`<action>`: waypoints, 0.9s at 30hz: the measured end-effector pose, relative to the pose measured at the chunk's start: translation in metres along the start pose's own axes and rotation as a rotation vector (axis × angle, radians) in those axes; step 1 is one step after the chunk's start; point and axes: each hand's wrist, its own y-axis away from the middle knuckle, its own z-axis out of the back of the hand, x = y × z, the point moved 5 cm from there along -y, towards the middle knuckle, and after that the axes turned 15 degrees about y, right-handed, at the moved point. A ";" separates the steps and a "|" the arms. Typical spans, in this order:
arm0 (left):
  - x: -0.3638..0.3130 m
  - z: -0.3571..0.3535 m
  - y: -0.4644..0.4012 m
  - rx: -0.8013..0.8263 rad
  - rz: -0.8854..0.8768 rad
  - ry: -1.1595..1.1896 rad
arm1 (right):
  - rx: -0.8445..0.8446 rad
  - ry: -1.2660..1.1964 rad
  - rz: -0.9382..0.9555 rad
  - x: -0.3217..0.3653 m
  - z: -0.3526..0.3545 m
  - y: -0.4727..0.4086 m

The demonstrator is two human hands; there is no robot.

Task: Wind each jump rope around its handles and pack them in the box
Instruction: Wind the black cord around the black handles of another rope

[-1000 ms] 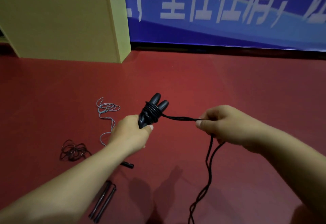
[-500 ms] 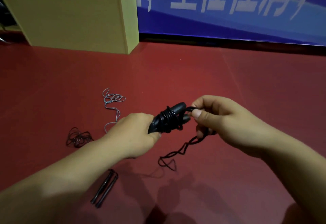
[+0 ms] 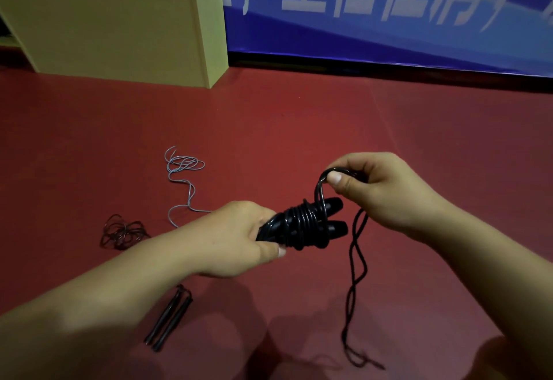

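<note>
Left hand [image 3: 239, 242] wrapped in a fist around the lower ends of a pair of black handles [image 3: 302, 224]; handles glossy, rounded, tapered, laid side by side, blunt tips pointing right and a little apart. Black rope [image 3: 356, 266] coiled in tight, shiny turns around the middle of both handles, several turns touching one another.

Right hand [image 3: 380, 191] just above and right of the handle tips. Thumb and fingers pinched narrow on a loop of the rope; the loop arches up from the coils to the thumb. Below this hand the slack hangs in two twisted strands down to the floor [image 3: 299, 128], ending in a loose tangle near the bottom edge.

Floor dark red, smooth, matte, with soft shadows of the arms.

On the floor, left of the hands: thin pale grey-blue cord [image 3: 182, 176], wiry, loose loops at its far end, a wavy tail running toward the left wrist. Nearer left, a small dark bundle [image 3: 122, 231] of thin loops, maybe reddish-brown; dim light, colour unsure. Under the left forearm, two slim dark stick handles [image 3: 169, 318] lying parallel, touching.

Back left: pale yellow-green flat-panelled box [image 3: 119, 20], standing on the floor. Behind: blue banner [image 3: 389, 20] with blurred white characters
</note>
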 end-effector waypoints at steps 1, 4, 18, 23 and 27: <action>-0.002 -0.002 0.000 0.014 -0.007 0.017 | -0.002 0.001 -0.004 -0.002 -0.001 -0.001; -0.006 -0.008 0.000 0.066 -0.038 0.073 | 0.010 -0.017 -0.024 -0.006 -0.005 -0.004; -0.012 -0.014 -0.001 0.241 -0.081 0.416 | 0.235 -0.309 -0.177 -0.021 -0.022 -0.005; -0.008 -0.007 -0.004 0.088 -0.070 0.527 | 0.321 -0.276 -0.198 -0.016 -0.036 -0.003; -0.009 0.000 -0.005 -0.096 -0.041 0.652 | 0.258 -0.264 -0.321 -0.014 -0.044 -0.007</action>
